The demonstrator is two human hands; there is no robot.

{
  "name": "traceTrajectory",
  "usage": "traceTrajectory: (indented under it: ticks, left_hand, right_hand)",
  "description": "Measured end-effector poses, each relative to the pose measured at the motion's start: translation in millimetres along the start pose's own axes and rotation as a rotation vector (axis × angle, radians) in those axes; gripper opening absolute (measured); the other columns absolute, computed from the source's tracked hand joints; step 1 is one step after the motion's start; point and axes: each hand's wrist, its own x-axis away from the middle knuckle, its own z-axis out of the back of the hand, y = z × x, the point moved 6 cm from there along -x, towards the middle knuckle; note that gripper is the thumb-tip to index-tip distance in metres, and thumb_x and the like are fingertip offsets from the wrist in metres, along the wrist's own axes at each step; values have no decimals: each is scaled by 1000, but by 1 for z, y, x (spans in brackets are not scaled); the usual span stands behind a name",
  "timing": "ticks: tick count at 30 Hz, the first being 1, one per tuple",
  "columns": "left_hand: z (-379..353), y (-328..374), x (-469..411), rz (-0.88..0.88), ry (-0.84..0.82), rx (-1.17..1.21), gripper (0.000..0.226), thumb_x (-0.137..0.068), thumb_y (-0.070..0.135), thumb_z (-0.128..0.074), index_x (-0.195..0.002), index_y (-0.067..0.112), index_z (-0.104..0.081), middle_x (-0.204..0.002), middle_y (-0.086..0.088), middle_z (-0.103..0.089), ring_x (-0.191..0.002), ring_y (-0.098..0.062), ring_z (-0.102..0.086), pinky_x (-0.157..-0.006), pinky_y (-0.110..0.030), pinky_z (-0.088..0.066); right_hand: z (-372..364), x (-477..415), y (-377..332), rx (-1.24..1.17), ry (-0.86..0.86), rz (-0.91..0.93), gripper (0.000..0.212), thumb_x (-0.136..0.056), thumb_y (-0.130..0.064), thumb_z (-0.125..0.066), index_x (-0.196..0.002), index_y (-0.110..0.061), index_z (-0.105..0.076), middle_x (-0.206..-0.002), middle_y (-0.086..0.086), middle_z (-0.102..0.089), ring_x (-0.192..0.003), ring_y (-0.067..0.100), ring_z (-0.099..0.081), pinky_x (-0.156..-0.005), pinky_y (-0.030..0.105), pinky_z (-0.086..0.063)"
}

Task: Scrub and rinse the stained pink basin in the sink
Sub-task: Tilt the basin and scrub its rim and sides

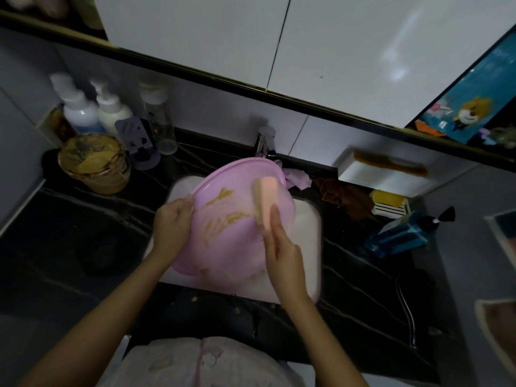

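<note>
The pink basin [223, 241] sits tilted in the white sink [307, 236], its inside facing me and smeared with yellow-brown stains [223, 216]. My left hand [171, 222] grips the basin's left rim. My right hand [282, 247] holds a pink and beige sponge [266, 199] pressed against the basin's inner wall at the upper right, beside the stains. The tap [264, 142] stands behind the basin's far rim; no water shows.
On the dark counter at left stand a stained bucket [95, 166], white bottles [92, 107] and a purple holder [136, 141]. Cloths [339, 198], a white box with a brush [382, 174], a yellow soap dish [389, 203] and a blue pump bottle [405, 236] lie at right.
</note>
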Motion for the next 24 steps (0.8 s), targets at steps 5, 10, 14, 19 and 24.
traceTrajectory:
  ticks: [5, 10, 14, 19, 24]
  left_hand:
    - [-28, 46, -8, -232, -251, -392, 64, -81, 63, -22, -56, 10, -48, -55, -13, -55, -59, -32, -53, -54, -35, -34]
    - [-62, 69, -13, -313, -363, -491, 57, -77, 65, -15, -51, 18, -32, -58, -9, -53, -64, -33, -53, -56, -33, -24]
    - [-74, 76, -19, -313, -403, -504, 52, -84, 57, -25, -54, 16, -36, -60, -8, -52, -70, -33, -55, -58, -33, -26]
    - [-75, 70, -30, -314, -379, -531, 68, -84, 62, -22, -62, 5, -52, -62, -14, -58, -69, -34, -57, -57, -33, -29]
    - [-69, 66, -35, -272, -386, -485, 57, -86, 54, -28, -59, 10, -50, -61, -11, -56, -69, -34, -57, -59, -36, -35]
  right_hand:
    - [46, -20, 47, 148, -16, -157, 48, -98, -39, -39, -145, -37, -30, -78, 14, -67, -69, 25, -63, -55, 34, -46]
    - [33, 15, 18, 248, -103, 64, 49, -97, -43, -41, -143, -47, -25, -87, 15, -69, -80, 31, -65, -57, 33, -39]
    - [59, -18, 47, 191, 1, -111, 48, -98, -41, -40, -144, -40, -27, -84, 16, -69, -73, 28, -65, -59, 37, -50]
    - [21, 19, 14, 327, -92, 140, 53, -96, -52, -32, -146, -43, -19, -78, 17, -68, -70, 33, -65, -56, 37, -46]
    - [51, -16, 51, 250, 40, -130, 49, -99, -40, -36, -147, -33, -27, -74, 12, -65, -65, 25, -64, -46, 30, -42]
